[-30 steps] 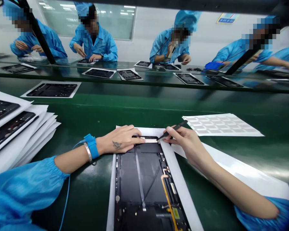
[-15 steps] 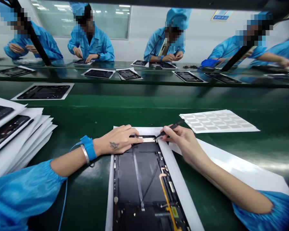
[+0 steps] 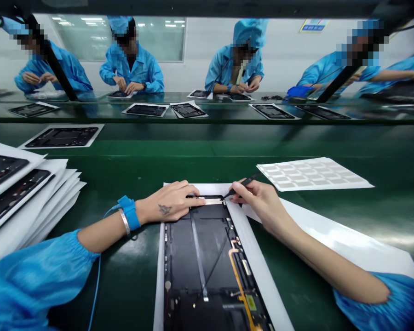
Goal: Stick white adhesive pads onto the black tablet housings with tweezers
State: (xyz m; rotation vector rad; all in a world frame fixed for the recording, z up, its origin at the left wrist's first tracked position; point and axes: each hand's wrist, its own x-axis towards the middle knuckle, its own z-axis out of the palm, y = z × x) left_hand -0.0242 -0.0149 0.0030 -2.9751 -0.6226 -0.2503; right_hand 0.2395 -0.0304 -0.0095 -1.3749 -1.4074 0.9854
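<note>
An opened tablet (image 3: 182, 257) with dark inner parts and an orange flex cable (image 3: 237, 271) lies on a white paper sheet (image 3: 262, 271) in front of me. My left hand (image 3: 174, 202) rests over its far left corner, the index finger stretched onto a pale strip (image 3: 213, 201) along the far edge. Black tweezers (image 3: 244, 185) are pinched in my right hand (image 3: 262, 202); their tip meets the strip's right end near the far right corner. My left wrist wears a blue wrist strap (image 3: 131, 214) with a cord.
Stacked papers (image 3: 55, 197) holding more tablets stand at left. A label sheet (image 3: 317, 174) lies at right, beyond a white sheet (image 3: 348, 239). Another tablet (image 3: 65, 137) sits back left. Behind a raised ledge (image 3: 207, 120), several people in blue workwear handle parts.
The camera view has shifted slightly. Both hands stay almost where they were on the tablet, the tweezers' tip still at the strip. Across the bench, one person's hands have moved closer together.
</note>
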